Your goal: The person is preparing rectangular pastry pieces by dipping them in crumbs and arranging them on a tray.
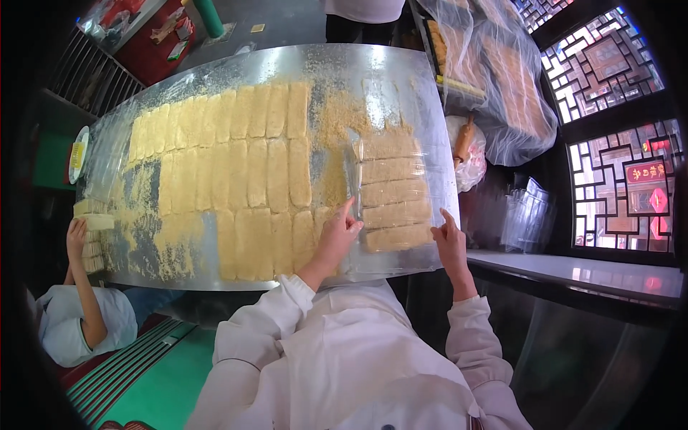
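Several long crumb-coated strips lie crosswise in a stack of rows at the right of the metal table, under clear plastic film that shines. At the left edge of the film is my left hand, index finger stretched forward and thumb apart. My right hand is by the film's right side near the table edge, its index finger also extended and thumb spread toward the strips. The lower fingers of both hands are curled, and neither visibly grips anything. Left of my left hand, three rows of similar upright strips cover the table.
Loose crumbs are scattered on the metal table. A co-worker's hand touches pale stacked pieces at the left. Beyond the right edge are a rolling pin and plastic-covered trays. Another person stands at the far side.
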Demonstrator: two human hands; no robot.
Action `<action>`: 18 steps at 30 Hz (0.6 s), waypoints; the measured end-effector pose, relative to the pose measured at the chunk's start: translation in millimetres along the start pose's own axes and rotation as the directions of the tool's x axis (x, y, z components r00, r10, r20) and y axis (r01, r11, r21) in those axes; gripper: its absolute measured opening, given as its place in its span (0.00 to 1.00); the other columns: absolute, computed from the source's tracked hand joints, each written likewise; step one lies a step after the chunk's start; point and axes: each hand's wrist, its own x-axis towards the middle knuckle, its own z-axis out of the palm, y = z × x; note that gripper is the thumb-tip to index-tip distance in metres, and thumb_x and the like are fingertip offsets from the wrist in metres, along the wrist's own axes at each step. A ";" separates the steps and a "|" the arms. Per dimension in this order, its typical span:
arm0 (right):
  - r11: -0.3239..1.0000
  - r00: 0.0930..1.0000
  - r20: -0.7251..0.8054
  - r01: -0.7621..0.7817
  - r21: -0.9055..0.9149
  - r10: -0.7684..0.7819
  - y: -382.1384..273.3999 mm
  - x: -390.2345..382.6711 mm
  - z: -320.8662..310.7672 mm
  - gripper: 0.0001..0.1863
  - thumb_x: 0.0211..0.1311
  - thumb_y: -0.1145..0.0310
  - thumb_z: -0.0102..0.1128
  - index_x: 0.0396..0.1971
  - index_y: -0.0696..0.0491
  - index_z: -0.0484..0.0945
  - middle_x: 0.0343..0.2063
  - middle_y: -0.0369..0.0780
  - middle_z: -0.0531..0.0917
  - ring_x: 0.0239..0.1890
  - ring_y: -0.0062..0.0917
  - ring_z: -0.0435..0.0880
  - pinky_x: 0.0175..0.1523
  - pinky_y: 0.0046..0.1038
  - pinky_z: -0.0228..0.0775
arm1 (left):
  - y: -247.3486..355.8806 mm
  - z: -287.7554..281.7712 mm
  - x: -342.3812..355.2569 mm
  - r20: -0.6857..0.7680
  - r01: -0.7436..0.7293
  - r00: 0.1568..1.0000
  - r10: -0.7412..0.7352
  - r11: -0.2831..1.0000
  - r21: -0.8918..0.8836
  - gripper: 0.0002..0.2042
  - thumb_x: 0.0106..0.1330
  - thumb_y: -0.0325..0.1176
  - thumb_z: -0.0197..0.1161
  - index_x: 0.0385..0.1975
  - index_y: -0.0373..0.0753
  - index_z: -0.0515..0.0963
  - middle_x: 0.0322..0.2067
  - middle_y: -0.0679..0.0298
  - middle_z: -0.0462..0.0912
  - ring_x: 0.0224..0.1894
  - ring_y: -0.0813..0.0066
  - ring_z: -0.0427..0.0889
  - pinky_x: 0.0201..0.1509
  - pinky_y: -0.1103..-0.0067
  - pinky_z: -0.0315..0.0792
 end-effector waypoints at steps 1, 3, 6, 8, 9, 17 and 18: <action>1.000 1.000 0.011 0.011 -0.019 -0.011 3.3 10.9 -2.0 0.26 0.62 0.74 0.61 0.61 0.54 0.70 0.21 0.43 0.78 0.23 0.32 0.78 0.33 0.33 0.70 | 0.3 4.6 3.4 -0.009 0.008 1.000 -0.008 1.000 -0.001 0.30 0.66 0.30 0.62 0.69 0.38 0.63 0.29 0.62 0.78 0.32 0.71 0.79 0.41 0.75 0.74; 0.999 0.999 0.034 0.029 -0.035 -0.027 12.3 32.2 -5.3 0.26 0.62 0.73 0.62 0.61 0.55 0.71 0.21 0.44 0.78 0.23 0.33 0.78 0.33 0.34 0.70 | 2.3 15.4 12.3 -0.052 -0.013 0.999 0.017 0.998 0.069 0.31 0.65 0.31 0.63 0.69 0.35 0.62 0.29 0.60 0.79 0.32 0.66 0.79 0.43 0.71 0.74; 0.981 0.987 0.068 0.155 -0.118 -0.147 32.7 57.8 1.0 0.27 0.61 0.71 0.64 0.60 0.55 0.70 0.31 0.47 0.83 0.32 0.44 0.82 0.38 0.40 0.73 | 1.9 29.3 18.1 -0.110 0.004 0.994 0.012 0.989 0.147 0.32 0.65 0.32 0.63 0.69 0.34 0.61 0.28 0.60 0.79 0.33 0.66 0.79 0.43 0.71 0.74; 0.973 0.979 0.075 0.196 -0.121 -0.188 42.9 72.7 9.2 0.27 0.61 0.71 0.63 0.61 0.55 0.70 0.35 0.48 0.83 0.34 0.45 0.82 0.39 0.41 0.73 | -4.8 36.3 23.7 -0.140 0.039 0.990 -0.010 0.978 0.206 0.33 0.65 0.32 0.63 0.69 0.34 0.60 0.29 0.59 0.79 0.33 0.64 0.79 0.43 0.70 0.74; 0.965 0.973 0.086 0.223 -0.137 -0.213 45.7 74.2 11.4 0.27 0.61 0.71 0.62 0.61 0.54 0.69 0.39 0.48 0.83 0.36 0.46 0.82 0.41 0.42 0.74 | -3.4 40.7 23.5 -0.155 0.079 0.987 -0.040 0.964 0.253 0.33 0.65 0.32 0.62 0.70 0.34 0.59 0.29 0.59 0.80 0.33 0.63 0.79 0.43 0.69 0.75; 0.974 0.966 0.184 0.203 -0.097 -0.183 67.9 79.1 25.0 0.29 0.61 0.70 0.58 0.64 0.56 0.65 0.46 0.51 0.78 0.38 0.49 0.82 0.40 0.44 0.76 | -15.3 58.2 34.7 -0.241 0.109 0.970 0.027 0.839 0.534 0.32 0.66 0.33 0.60 0.69 0.35 0.60 0.42 0.45 0.77 0.40 0.47 0.81 0.45 0.61 0.76; 0.973 0.963 0.192 0.210 -0.098 -0.189 66.0 81.0 21.9 0.29 0.61 0.70 0.58 0.64 0.56 0.65 0.46 0.51 0.78 0.38 0.49 0.82 0.40 0.44 0.76 | -13.5 57.5 37.2 -0.235 0.095 0.971 0.034 0.851 0.516 0.32 0.65 0.34 0.60 0.69 0.35 0.60 0.45 0.42 0.76 0.41 0.45 0.81 0.46 0.60 0.76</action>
